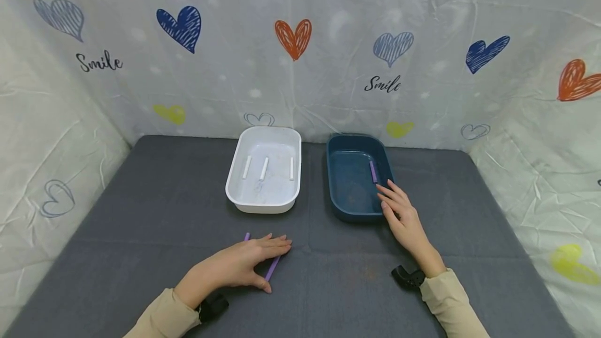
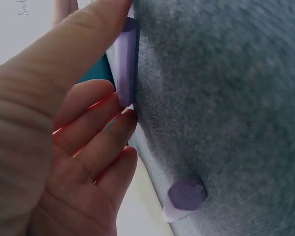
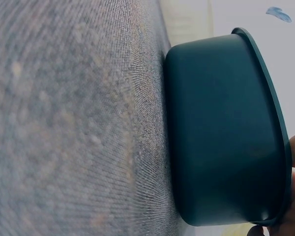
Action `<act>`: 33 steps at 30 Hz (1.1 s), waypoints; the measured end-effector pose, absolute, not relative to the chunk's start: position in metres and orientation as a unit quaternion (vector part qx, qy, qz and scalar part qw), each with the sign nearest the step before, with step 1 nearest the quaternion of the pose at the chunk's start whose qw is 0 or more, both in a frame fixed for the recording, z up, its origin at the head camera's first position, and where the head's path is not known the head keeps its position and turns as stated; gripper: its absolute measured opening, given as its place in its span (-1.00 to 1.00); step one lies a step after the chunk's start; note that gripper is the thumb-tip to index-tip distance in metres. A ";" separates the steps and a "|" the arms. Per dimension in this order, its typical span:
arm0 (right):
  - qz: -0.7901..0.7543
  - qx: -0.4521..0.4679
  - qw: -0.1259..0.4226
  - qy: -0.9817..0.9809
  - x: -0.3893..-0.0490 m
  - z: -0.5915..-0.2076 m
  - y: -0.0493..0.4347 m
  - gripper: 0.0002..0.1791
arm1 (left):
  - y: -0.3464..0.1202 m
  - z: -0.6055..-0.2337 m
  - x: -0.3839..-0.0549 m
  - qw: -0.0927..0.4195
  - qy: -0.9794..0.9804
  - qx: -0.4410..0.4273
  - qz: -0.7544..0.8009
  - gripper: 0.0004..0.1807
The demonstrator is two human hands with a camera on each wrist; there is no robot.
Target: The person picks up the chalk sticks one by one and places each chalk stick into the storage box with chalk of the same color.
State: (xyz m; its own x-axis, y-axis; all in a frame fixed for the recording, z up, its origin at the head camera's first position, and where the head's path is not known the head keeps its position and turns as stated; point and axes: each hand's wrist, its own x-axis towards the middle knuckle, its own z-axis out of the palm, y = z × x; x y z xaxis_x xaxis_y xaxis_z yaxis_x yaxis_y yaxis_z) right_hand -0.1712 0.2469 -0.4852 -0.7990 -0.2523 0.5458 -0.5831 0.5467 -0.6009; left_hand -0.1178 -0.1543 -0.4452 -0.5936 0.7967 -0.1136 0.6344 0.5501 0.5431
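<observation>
My left hand (image 1: 239,262) is low over the grey table, fingers extended and thumb spread. One purple stick (image 1: 273,268) lies between its thumb and fingers; in the left wrist view, the thumb is by one end of that stick (image 2: 126,64) and the fingertips near the other. A second purple stick (image 1: 247,236) peeks out behind the hand, its six-sided end (image 2: 187,193) showing in the wrist view. Over the right rim of a dark blue tray (image 1: 334,192), my right hand (image 1: 405,218) has its fingers loosely extended. Inside that tray lies a purple stick (image 1: 373,171), just beyond the fingertips.
A white tray (image 1: 230,186) stands left of the blue one, with white sticks (image 1: 264,169) lying apart in it. Grey cloth (image 1: 141,213) covers the table. Behind both trays hangs a pale curtain (image 1: 338,103) printed with hearts.
</observation>
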 end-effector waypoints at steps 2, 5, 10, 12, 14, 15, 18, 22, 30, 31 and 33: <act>0.408 0.242 0.204 -0.857 -0.172 -0.485 0.247 -0.67 | -0.155 -0.445 -0.118 0.182 0.861 0.414 0.234 -0.01; 0.407 0.240 0.205 -0.857 -0.172 -0.486 0.246 -0.67 | -0.156 -0.445 -0.119 0.192 0.859 0.410 0.240 0.01; 0.407 0.239 0.204 -0.858 -0.172 -0.486 0.246 -0.67 | -0.159 -0.444 -0.120 0.188 0.860 0.409 0.242 -0.07; 0.407 0.237 0.204 -0.858 -0.172 -0.486 0.246 -0.67 | -0.160 -0.443 -0.120 0.179 0.861 0.410 0.241 -0.11; 0.407 0.237 0.205 -0.858 -0.172 -0.486 0.246 -0.68 | -0.160 -0.442 -0.120 0.166 0.864 0.411 0.240 -0.13; 0.406 0.237 0.205 -0.858 -0.172 -0.486 0.246 -0.68 | -0.160 -0.443 -0.120 0.158 0.865 0.412 0.240 -0.14; 0.404 0.236 0.206 -0.859 -0.172 -0.486 0.246 -0.68 | -0.159 -0.445 -0.120 0.128 0.870 0.415 0.232 -0.16; 0.404 0.232 0.204 -0.861 -0.172 -0.486 0.246 -0.67 | -0.156 -0.448 -0.121 0.084 0.876 0.418 0.225 -0.18; 0.406 0.231 0.200 -0.862 -0.172 -0.485 0.246 -0.67 | -0.149 -0.449 -0.122 0.054 0.878 0.409 0.242 -0.20; 0.406 0.230 0.200 -0.862 -0.172 -0.485 0.246 -0.67 | -0.149 -0.449 -0.123 0.052 0.878 0.409 0.242 -0.20; 0.406 0.230 0.201 -0.861 -0.171 -0.485 0.246 -0.67 | -0.148 -0.449 -0.123 0.050 0.880 0.408 0.240 -0.20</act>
State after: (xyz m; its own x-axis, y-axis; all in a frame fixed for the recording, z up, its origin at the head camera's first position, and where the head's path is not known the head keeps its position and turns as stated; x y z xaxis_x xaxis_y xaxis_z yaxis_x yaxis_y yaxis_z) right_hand -0.1715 0.2457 -0.4845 -0.8133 -0.2336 0.5329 -0.5598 0.5639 -0.6071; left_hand -0.1233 -0.1476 -0.4492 -0.6625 0.7414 0.1069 0.6930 0.5526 0.4631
